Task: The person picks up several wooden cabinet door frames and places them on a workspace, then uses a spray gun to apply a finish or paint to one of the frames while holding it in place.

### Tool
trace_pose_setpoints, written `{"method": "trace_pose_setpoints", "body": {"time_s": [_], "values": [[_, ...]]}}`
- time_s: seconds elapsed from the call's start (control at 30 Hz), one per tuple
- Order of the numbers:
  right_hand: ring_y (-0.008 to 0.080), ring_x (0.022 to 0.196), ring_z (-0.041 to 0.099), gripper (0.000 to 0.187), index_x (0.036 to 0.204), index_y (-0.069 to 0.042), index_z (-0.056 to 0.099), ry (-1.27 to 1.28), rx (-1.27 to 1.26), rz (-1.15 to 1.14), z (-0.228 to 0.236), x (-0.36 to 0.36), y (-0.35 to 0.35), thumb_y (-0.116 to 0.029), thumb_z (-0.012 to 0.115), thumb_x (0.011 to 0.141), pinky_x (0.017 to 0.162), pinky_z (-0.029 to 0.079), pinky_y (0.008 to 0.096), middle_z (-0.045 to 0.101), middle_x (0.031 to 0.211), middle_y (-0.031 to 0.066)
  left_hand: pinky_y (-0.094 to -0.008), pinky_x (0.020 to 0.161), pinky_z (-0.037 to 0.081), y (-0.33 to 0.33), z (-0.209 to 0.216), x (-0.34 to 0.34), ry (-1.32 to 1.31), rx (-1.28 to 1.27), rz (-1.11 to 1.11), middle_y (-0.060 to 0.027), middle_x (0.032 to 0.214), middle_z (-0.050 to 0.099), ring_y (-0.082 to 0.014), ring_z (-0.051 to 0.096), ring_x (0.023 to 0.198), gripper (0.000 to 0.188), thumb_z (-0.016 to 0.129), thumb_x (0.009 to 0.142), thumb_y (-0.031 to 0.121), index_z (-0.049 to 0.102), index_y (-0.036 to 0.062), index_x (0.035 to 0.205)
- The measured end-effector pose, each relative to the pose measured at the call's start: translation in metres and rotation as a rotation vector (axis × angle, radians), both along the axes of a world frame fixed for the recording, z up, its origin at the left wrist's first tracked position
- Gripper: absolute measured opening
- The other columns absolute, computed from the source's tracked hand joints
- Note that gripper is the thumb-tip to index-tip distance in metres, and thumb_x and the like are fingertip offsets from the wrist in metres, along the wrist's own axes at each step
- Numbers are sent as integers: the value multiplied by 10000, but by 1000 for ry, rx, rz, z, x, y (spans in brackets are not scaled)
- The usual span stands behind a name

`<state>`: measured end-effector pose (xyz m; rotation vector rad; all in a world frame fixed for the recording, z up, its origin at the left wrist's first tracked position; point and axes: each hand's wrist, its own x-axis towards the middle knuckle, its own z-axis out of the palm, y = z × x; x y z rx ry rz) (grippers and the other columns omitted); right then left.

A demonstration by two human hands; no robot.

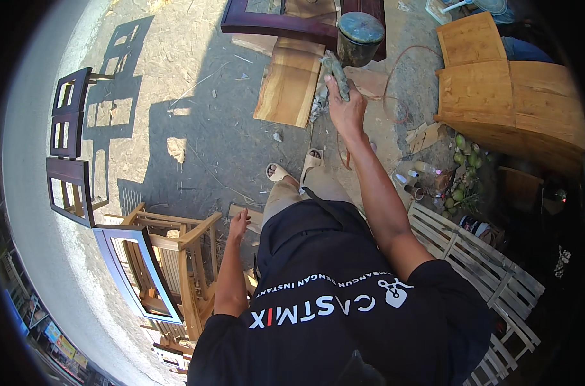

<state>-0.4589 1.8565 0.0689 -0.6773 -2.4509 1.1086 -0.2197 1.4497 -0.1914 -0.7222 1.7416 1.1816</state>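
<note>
My right hand (347,116) is stretched forward, its fingers closed round a crumpled grey-green rag (335,76). Just beyond the rag is a dark, stained bucket (359,51) with a bluish top. A dark purple-brown wooden frame (273,24) lies at the far side, the bucket over its near right corner. Under and in front of that frame is a bare wooden board (288,87), left of my right hand. My left hand (239,222) hangs low at my side near a bare wooden chair (199,233), with nothing visible in it and its fingers loosely apart.
Dark frames (68,186) stand along the road edge at left, with a glossy frame (138,273) nearer. Wooden cabinets (475,90) stand at right. Green coconuts (461,157), bottles (426,167) and a slatted pallet (479,257) lie nearer. A thin hose (389,83) crosses the ground.
</note>
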Motion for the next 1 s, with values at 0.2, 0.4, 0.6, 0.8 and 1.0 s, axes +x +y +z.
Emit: {"method": "trace_pose_setpoints", "body": {"time_s": [0.2, 0.4, 0.6, 0.8, 1.0], "values": [[474, 907, 683, 400, 1026, 15, 712, 45, -2, -205, -13, 32, 57, -377, 660, 966, 774, 522, 492, 705, 891, 295, -319, 671, 492, 15, -1, -2, 5, 3, -21, -185, 1209, 699, -256, 705, 1034, 687, 499, 1007, 579, 565, 14, 1391], [457, 766, 684, 392, 1013, 8, 706, -28, 34, -382, -13, 64, 91, -377, 636, 989, 684, 509, 477, 691, 772, 258, -394, 909, 495, 29, -1, -21, -3, 22, -24, -172, 1275, 668, -259, 655, 1141, 688, 479, 1006, 606, 580, 34, 1375], [423, 711, 685, 386, 998, 4, 708, 11, 3, -384, -22, 58, 63, -378, 653, 978, 659, 509, 457, 685, 723, 228, -291, 595, 459, 4, -24, -59, -57, -94, -203, -163, 1116, 729, -214, 711, 976, 645, 477, 1016, 577, 671, 16, 1269], [360, 671, 683, 370, 1041, 7, 716, 50, -120, -262, -48, 8, -25, -353, 676, 963, 656, 514, 432, 692, 726, 206, -302, 614, 473, -95, -39, -116, 101, -49, -160, -213, 1191, 703, -231, 707, 1005, 657, 459, 1020, 580, 638, 21, 1315], [360, 659, 669, 339, 955, 12, 697, -10, -204, -222, -26, -40, -117, -327, 685, 964, 654, 513, 421, 693, 741, 205, -330, 687, 489, -188, 1, -199, 49, -58, -154, -184, 1266, 672, -242, 691, 1037, 678, 446, 1023, 587, 552, 51, 1424]]}}
